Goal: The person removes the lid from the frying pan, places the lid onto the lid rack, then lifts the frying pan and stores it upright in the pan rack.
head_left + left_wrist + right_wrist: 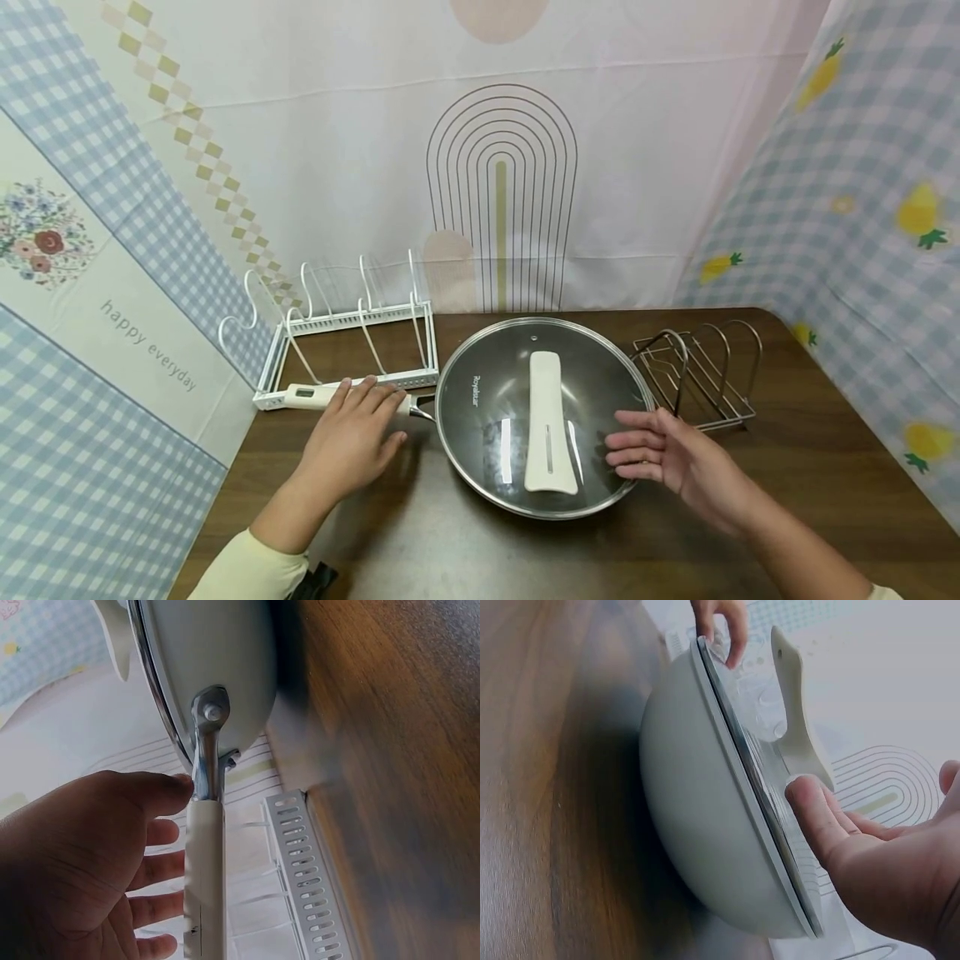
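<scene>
Left hand (351,437) loose over pan handle (309,396), right hand (686,462) loose near lid (546,421). Wood-grain counter (450,554) lies beneath, patterned cloth (637,167) beyond.

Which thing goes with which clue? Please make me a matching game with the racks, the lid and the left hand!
Things:
1. glass lid
2. left hand
3. wire rack
4. pan rack

Clues:
A. right of the wok in the head view
B. white all over
C. covering the wok
D. fingers at the long handle

Pairs: 1-C, 2-D, 3-A, 4-B
</scene>
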Demonstrator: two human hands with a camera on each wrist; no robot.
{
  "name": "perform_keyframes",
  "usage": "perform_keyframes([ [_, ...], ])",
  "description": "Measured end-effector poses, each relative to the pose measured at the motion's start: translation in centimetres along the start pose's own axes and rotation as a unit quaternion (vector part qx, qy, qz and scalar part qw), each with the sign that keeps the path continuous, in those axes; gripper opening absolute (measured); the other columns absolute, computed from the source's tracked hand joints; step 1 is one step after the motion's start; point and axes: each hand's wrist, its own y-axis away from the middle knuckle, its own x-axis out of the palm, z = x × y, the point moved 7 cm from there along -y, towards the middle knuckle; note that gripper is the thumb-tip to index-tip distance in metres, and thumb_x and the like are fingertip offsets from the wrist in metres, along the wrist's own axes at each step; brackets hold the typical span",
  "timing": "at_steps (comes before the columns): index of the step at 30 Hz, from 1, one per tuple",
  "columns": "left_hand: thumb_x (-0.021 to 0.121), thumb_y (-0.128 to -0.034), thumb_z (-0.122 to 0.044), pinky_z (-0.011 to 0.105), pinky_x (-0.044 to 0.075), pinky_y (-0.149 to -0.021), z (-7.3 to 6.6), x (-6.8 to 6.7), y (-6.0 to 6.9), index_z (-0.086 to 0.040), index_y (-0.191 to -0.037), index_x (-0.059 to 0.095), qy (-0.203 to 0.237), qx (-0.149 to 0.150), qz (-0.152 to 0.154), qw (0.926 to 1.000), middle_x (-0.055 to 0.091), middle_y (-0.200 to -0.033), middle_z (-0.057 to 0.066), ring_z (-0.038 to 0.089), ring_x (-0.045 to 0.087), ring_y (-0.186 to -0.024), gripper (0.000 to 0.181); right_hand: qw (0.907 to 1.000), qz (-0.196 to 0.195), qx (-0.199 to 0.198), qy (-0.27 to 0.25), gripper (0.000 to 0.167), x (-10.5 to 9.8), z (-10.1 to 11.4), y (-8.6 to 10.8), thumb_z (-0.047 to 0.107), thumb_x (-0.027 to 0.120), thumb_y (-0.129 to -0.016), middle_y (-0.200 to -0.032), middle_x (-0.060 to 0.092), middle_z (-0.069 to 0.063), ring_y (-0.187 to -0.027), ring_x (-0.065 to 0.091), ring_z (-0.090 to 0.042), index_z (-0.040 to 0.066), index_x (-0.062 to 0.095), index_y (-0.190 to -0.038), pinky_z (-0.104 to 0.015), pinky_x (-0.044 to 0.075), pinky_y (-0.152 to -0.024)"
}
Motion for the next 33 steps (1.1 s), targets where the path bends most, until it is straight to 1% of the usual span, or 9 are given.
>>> perform_keyframes([
  [6, 0.079, -0.0862, -0.036, 0.057, 0.029, -0.116, 0.4, 0.2, -0.2, -0.006, -0.136, 0.062, -0.014, -0.009, 0.010, 0.9998, 0.063, -0.135, 0.014, 0.039, 0.052, -0.133, 0.061, 0.9986, 0.002, 0.028, -0.046, 0.054, 0.4, -0.7, -0.5, 0.028, 0.009, -0.114, -0.136, 0.053, -0.028, -0.124, 0.057, -0.035, 0.002, 0.044, -0.146, -0.045, 0.045, -0.107],
  [11, 0.081, -0.0847, -0.036, 0.057, 0.029, -0.116, 0.8, 0.4, -0.3, -0.006, -0.136, 0.062, -0.016, -0.017, 0.014, 0.9996, 0.063, -0.134, 0.014, 0.040, 0.052, -0.132, 0.063, 0.9953, 0.015, 0.032, -0.090, 0.056, 0.8, -1.0, -0.7, 0.030, 0.009, -0.114, -0.139, 0.049, -0.032, -0.126, 0.055, -0.039, -0.002, 0.041, -0.147, -0.050, 0.042, -0.108],
  [13, 0.081, -0.0842, -0.036, 0.057, 0.029, -0.115, 0.9, 0.5, -0.2, -0.005, -0.136, 0.062, -0.016, -0.019, 0.013, 0.9996, 0.063, -0.134, 0.014, 0.041, 0.052, -0.132, 0.063, 0.9941, 0.019, 0.035, -0.101, 0.056, 0.9, -1.1, -0.8, 0.030, 0.009, -0.114, -0.139, 0.050, -0.031, -0.127, 0.055, -0.039, -0.002, 0.041, -0.147, -0.050, 0.042, -0.109],
  [18, 0.081, -0.0842, -0.035, 0.057, 0.029, -0.116, 1.1, 0.5, -0.2, -0.005, -0.135, 0.062, -0.014, -0.019, 0.013, 0.9996, 0.063, -0.133, 0.015, 0.041, 0.053, -0.131, 0.062, 0.9934, 0.018, 0.040, -0.106, 0.056, 1.2, -1.4, -0.9, 0.031, 0.010, -0.114, -0.139, 0.051, -0.029, -0.130, 0.052, -0.039, -0.002, 0.042, -0.145, -0.049, 0.040, -0.110],
  [21, 0.081, -0.0841, -0.035, 0.057, 0.028, -0.116, 1.2, 0.6, -0.3, -0.005, -0.135, 0.062, -0.014, -0.019, 0.015, 0.9996, 0.063, -0.133, 0.015, 0.041, 0.052, -0.131, 0.062, 0.9931, 0.017, 0.045, -0.107, 0.055, 1.3, -1.5, -1.1, 0.030, 0.011, -0.114, -0.140, 0.050, -0.030, -0.130, 0.052, -0.040, -0.003, 0.042, -0.145, -0.048, 0.040, -0.111],
  [24, 0.082, -0.0837, -0.035, 0.058, 0.027, -0.117, 1.4, 0.8, -0.4, -0.005, -0.134, 0.063, -0.012, -0.021, 0.015, 0.9996, 0.063, -0.132, 0.014, 0.041, 0.052, -0.131, 0.061, 0.9928, 0.014, 0.048, -0.109, 0.055, 1.5, -1.6, -1.3, 0.031, 0.013, -0.114, -0.140, 0.050, -0.031, -0.130, 0.053, -0.040, -0.006, 0.038, -0.146, -0.049, 0.040, -0.111],
  [27, 0.082, -0.0833, -0.035, 0.059, 0.027, -0.116, 1.6, 0.9, -0.5, -0.006, -0.133, 0.063, -0.013, -0.022, 0.013, 0.9996, 0.064, -0.132, 0.014, 0.041, 0.053, -0.131, 0.061, 0.9926, 0.016, 0.050, -0.109, 0.058, 1.7, -1.6, -1.5, 0.031, 0.013, -0.114, -0.139, 0.050, -0.031, -0.129, 0.053, -0.041, -0.012, 0.031, -0.148, -0.049, 0.040, -0.111],
  [33, 0.082, -0.0828, -0.036, 0.061, 0.026, -0.116, 1.8, 1.1, -0.7, -0.006, -0.131, 0.064, -0.016, -0.022, 0.011, 0.9996, 0.065, -0.130, 0.014, 0.040, 0.054, -0.130, 0.060, 0.9927, 0.009, 0.064, -0.101, 0.060, 2.1, -1.9, -1.9, 0.033, 0.014, -0.114, -0.138, 0.051, -0.030, -0.129, 0.055, -0.038, -0.016, 0.028, -0.147, -0.046, 0.042, -0.110],
])
